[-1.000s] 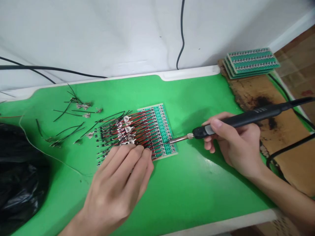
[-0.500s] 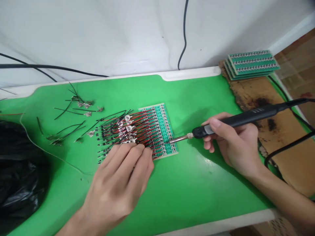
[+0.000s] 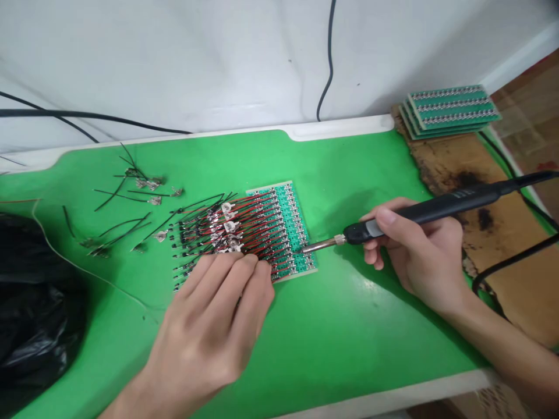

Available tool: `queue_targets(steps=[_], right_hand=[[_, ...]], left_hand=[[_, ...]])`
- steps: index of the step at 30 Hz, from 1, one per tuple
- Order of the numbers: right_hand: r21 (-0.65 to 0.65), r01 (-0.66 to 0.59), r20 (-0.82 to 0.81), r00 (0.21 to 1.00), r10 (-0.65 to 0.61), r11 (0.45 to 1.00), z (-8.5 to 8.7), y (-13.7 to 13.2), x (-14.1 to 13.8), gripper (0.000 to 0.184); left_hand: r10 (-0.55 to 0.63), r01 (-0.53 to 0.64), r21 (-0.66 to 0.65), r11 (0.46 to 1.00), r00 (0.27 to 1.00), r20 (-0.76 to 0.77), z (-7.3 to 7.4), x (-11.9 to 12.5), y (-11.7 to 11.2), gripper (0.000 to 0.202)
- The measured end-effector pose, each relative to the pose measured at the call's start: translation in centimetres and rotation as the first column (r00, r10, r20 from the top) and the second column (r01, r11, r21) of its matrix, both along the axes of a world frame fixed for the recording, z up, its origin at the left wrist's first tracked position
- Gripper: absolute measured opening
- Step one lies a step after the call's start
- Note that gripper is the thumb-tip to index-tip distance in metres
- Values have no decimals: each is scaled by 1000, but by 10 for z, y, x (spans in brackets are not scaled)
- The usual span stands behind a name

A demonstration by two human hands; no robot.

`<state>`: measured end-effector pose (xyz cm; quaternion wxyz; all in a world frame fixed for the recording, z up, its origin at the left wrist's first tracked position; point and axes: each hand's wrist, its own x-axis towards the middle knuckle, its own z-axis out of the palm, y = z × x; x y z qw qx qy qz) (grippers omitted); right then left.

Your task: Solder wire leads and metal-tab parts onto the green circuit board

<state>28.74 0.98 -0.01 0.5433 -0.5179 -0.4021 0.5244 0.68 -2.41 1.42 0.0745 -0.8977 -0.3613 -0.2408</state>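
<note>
A green circuit board (image 3: 286, 203) lies on the green tabletop, with rows of metal solder points. Red and black wires (image 3: 257, 218) run left from it to small metal parts (image 3: 229, 226). My left hand (image 3: 222, 314) is over the near side of these wires, fingers bent and pressed together; what the fingertips grip is hidden beneath them. Held like a pen in my right hand (image 3: 414, 244) is a black soldering iron (image 3: 428, 209). Its metal tip reaches the board's right part, close to the solder points; contact cannot be made out.
Loose black wires with metal ends (image 3: 151, 183) lie at the left. A black plastic bag (image 3: 35, 297) bulges at the left edge. On a scorched brown board (image 3: 506, 256) at the right stands a stack of circuit boards (image 3: 454, 107). The iron's cable trails off right.
The view has shifted very slightly. Both hands, the soldering iron and the circuit board keep nearly the same places relative to each other.
</note>
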Motion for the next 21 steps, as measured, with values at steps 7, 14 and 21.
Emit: queue_targets(steps=[7, 14, 21], right_hand=[[-5, 4, 6, 1000, -4, 1000, -1, 0, 0, 31], [-8, 10, 6, 1000, -10, 1000, 0, -1, 0, 30], [-23, 20, 17, 1000, -20, 1000, 2, -1, -1, 31]], left_hand=[[1, -1, 13, 1000, 999, 47, -2, -1, 1, 25], [-3, 2, 18, 1000, 999, 39, -2, -2, 1, 24], [-3, 3, 17, 1000, 999, 35, -2, 0, 0, 24]])
